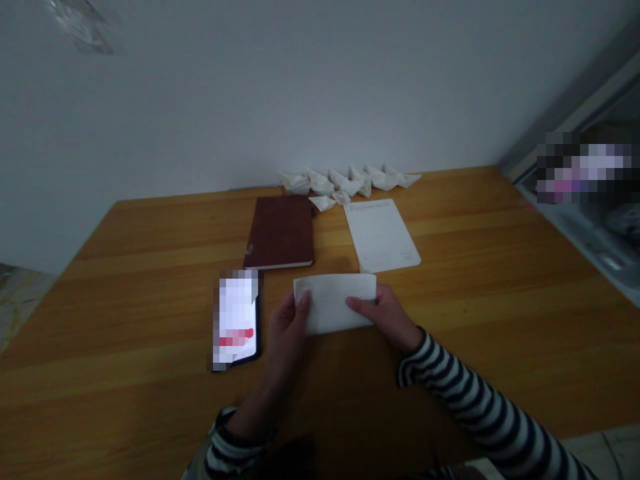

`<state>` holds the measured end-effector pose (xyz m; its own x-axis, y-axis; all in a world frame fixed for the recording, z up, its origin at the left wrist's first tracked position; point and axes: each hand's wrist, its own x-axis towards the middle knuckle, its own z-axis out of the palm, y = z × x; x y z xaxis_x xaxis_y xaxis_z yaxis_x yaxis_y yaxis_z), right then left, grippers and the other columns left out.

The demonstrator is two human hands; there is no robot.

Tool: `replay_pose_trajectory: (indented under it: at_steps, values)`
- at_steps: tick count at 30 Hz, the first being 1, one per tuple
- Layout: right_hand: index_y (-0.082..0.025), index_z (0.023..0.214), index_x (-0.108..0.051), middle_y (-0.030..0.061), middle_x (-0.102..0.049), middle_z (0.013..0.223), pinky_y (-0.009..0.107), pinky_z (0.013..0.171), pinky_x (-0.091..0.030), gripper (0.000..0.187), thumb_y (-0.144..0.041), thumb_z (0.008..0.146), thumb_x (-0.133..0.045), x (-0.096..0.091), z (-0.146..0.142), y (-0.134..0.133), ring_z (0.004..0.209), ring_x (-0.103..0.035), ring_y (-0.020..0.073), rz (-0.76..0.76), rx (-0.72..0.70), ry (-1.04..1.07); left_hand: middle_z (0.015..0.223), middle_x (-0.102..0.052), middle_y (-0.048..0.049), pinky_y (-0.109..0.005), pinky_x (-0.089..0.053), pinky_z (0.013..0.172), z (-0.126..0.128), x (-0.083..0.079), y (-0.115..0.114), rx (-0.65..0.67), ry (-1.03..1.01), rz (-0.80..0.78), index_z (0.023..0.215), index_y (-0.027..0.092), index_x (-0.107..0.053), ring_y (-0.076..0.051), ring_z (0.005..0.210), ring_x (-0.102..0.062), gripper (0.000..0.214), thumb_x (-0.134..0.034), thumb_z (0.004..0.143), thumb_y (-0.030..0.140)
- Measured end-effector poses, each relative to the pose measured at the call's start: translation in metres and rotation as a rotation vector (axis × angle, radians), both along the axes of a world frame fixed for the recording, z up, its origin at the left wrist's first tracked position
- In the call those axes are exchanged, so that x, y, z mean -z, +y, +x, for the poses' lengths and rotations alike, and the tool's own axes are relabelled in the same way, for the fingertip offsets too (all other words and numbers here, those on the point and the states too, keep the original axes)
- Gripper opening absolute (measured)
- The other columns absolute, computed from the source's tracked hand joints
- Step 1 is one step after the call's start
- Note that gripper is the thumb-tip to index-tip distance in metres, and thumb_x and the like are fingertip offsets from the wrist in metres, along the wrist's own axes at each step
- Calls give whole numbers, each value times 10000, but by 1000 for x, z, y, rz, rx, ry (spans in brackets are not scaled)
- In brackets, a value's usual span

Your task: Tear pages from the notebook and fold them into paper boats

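A folded white sheet of paper (334,299) lies on the wooden table (125,280) in front of me. My left hand (289,328) pinches its left edge, thumb on top. Fingers of my right hand (386,317) press down on its right part. Both arms wear black-and-white striped sleeves.
A phone (236,320) with a lit screen lies left of my hands. Behind it sits a dark red notebook (281,231), and a lined white sheet (381,233) lies to the right. Several folded paper boats (345,181) line the wall. A window frame (575,220) borders the table's right.
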<state>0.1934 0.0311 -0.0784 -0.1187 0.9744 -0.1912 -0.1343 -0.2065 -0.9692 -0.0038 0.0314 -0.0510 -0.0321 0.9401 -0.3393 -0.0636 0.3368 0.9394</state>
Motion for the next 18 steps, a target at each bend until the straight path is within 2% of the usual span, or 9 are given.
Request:
replay_pose_trajectory:
  at_steps: [2, 4, 6, 8, 10, 12, 16, 18]
  values:
    - [-168, 991, -757, 64, -781, 947, 354, 773, -582, 340, -424, 767, -762, 3, 2, 1, 840, -716, 207, 15, -6, -53, 991, -761, -88, -287, -531, 635, -1, -4, 3, 32, -8, 28, 1373, 199, -519, -189, 694, -681, 642, -703, 825, 478]
    - [-158, 911, -763, 53, -777, 858, 314, 671, -569, 283, -403, 768, -753, 4, 3, 1, 731, -695, 187, 23, -42, -135, 1152, -741, -101, -318, -553, 714, -4, -7, 6, 44, 77, 145, 1482, 257, -405, -203, 794, -707, 736, -709, 831, 414]
    - [-153, 830, -758, 37, -759, 766, 283, 596, -537, 240, -383, 765, -745, 5, 3, 1, 646, -659, 168, 38, -70, -211, 1254, -707, -96, -353, -534, 868, -8, -7, 10, 85, 234, 290, 1382, 260, -560, -225, 963, -699, 558, -691, 851, 371]
    - [-151, 827, -756, 34, -748, 750, 272, 582, -522, 235, -378, 769, -737, 4, 3, 1, 635, -643, 163, 64, -52, -247, 1228, -721, -85, -362, -485, 969, -13, -5, 12, 157, 378, 359, 1154, 237, -736, -245, 1068, -669, 311, -659, 878, 359]
    - [-154, 883, -757, 40, -751, 794, 276, 609, -528, 263, -396, 786, -721, 3, 3, 0, 669, -650, 167, 74, -3, -221, 1144, -752, -82, -361, -483, 958, -16, -2, 13, 210, 443, 336, 1041, 230, -785, -258, 1057, -670, 254, -634, 896, 373]
    - [-161, 906, -754, 45, -754, 827, 286, 640, -540, 291, -427, 799, -708, 2, 2, 0, 699, -662, 175, 63, 39, -157, 1110, -759, -78, -353, -503, 894, -17, 1, 14, 224, 448, 290, 1058, 229, -784, -259, 1007, -681, 275, -629, 898, 389]
    - [-168, 909, -751, 54, -766, 870, 313, 692, -556, 306, -451, 803, -704, -2, 2, 1, 742, -683, 194, 90, 69, -109, 1057, -760, -95, -340, -524, 819, -16, 4, 16, 166, 351, 211, 1025, 189, -786, -259, 965, -686, 304, -679, 853, 415]
    - [-169, 903, -749, 59, -769, 857, 321, 687, -560, 306, -455, 810, -697, -2, 1, 1, 735, -686, 201, 123, 109, -160, 1046, -759, -102, -339, -543, 775, -13, 3, 16, 93, 225, 133, 1195, 174, -705, -256, 937, -702, 459, -726, 808, 420]
